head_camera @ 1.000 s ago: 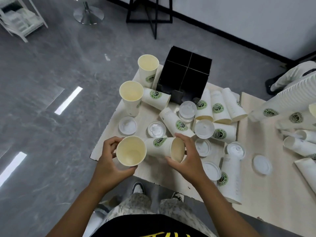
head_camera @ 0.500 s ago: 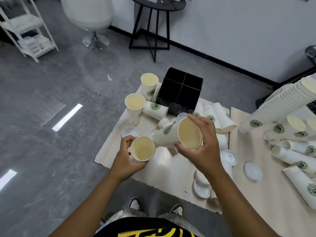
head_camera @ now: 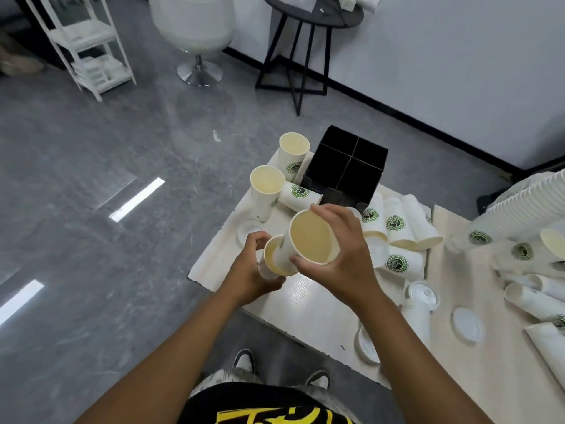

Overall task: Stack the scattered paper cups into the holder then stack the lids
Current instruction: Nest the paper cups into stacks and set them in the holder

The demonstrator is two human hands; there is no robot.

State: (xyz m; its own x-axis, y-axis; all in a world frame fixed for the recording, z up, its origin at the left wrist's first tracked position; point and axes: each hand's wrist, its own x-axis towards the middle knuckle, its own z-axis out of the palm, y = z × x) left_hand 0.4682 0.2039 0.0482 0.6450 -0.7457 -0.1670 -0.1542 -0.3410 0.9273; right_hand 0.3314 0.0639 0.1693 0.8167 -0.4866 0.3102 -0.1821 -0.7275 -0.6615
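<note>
My left hand [head_camera: 255, 272] grips a white paper cup [head_camera: 270, 258] with a green logo, mouth toward me. My right hand [head_camera: 342, 255] grips a second cup [head_camera: 308, 240] by its rim, and its base sits partly inside the left cup. The black four-compartment holder [head_camera: 347, 169] stands behind my hands at the back of the low table [head_camera: 312, 304]. Two upright cups [head_camera: 266, 191] [head_camera: 293, 154] stand left of it. Several cups [head_camera: 397, 228] lie on their sides to the right. White lids [head_camera: 467, 324] [head_camera: 423, 293] lie scattered on the table.
A long nested stack of cups [head_camera: 526, 206] lies at the right edge with several loose cups [head_camera: 532, 298] below it. Beyond the table are grey floor, a black side table [head_camera: 308, 41], a white chair [head_camera: 195, 29] and a white shelf [head_camera: 85, 44].
My right hand lifted its cup off the table and pushed its base into the cup held by my left hand. The camera tilted up, showing more of the room.
</note>
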